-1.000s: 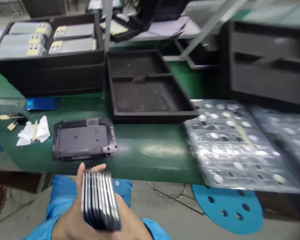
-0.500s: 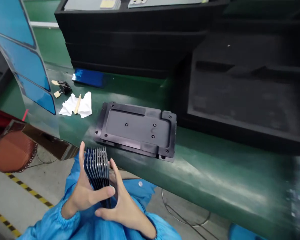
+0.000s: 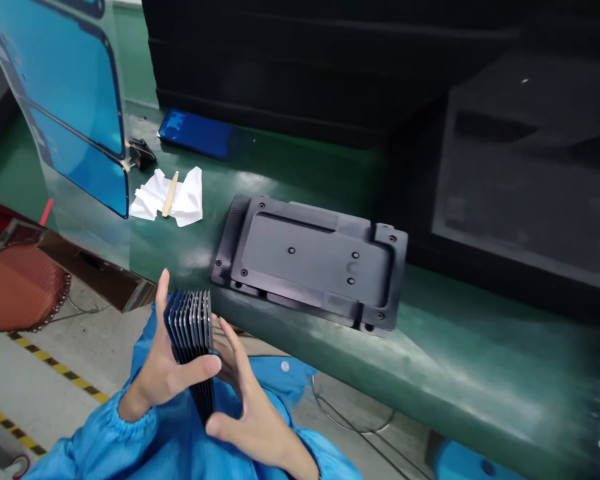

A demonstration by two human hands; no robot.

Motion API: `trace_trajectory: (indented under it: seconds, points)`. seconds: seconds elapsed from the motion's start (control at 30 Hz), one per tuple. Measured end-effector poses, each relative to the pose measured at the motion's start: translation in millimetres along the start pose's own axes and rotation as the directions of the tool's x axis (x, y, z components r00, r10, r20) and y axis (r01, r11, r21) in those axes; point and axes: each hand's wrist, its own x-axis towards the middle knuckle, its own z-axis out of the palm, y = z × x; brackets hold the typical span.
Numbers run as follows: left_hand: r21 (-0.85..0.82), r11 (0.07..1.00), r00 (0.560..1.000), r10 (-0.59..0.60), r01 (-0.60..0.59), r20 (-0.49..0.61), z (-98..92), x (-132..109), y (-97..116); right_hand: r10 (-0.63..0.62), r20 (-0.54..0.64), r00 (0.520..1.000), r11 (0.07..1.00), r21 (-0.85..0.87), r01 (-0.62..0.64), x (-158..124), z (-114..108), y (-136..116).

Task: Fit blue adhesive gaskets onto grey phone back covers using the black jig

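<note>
A: Where's the stack?

B: Low in front of the person's body, over the blue gown, on the near side of the bench. Thin dark plates, set face to face.

A: Which way does it point?

B: Spread ends up, towards the bench. The long axis drops steeply from there, slanting a little right, and the narrowed lower end points down at the lap.

A: And the hands?

B: The left hand grips the stack: thumb bent across the near side, forefinger reaching up along the left. The right hand is spread wide, thumb by the lower end, fingers beside the right face. Whether those fingers press on it, I can't tell.

A: What's around?

B: Beyond the bench edge lies a black fixture, its long side slanting down to the right. Left of it, a white tissue with a wooden stick across it. Behind the tissue, a blue panel lies flat.

A: Anything in the way?

B: A clear sheet with blue shapes partly covers the clip. Dark crates wall off the back, and a black tray fills the right.
</note>
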Motion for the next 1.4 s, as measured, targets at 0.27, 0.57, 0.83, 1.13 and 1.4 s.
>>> trace_trajectory:
  seconds: [0.27,0.57,0.83,1.13,1.4]
  points:
    - [-0.064,0.986,0.986,-0.157,0.152,-0.065,-7.5,-2,0,0.117,-0.107,0.987,0.991,0.071,-0.110,1,2,11]
    - [-0.137,0.974,0.978,-0.193,0.181,-0.077,-8.6,-6,-3,0.012,-0.121,0.993,0.999,0.031,-0.008,-1,5,15]
    - [-0.071,0.974,0.970,-0.220,0.214,-0.101,-5.6,-6,-3,0.032,-0.172,0.985,0.999,-0.013,-0.035,3,9,14]
    - [-0.087,0.974,0.975,-0.216,0.211,-0.053,-7.4,-2,-1,-0.023,-0.189,0.982,1.000,-0.003,0.023,3,6,15]
    - [-0.066,0.968,0.967,-0.247,0.243,-0.066,-3.0,0,6,0.008,-0.165,0.986,1.000,-0.010,-0.009,5,2,12]
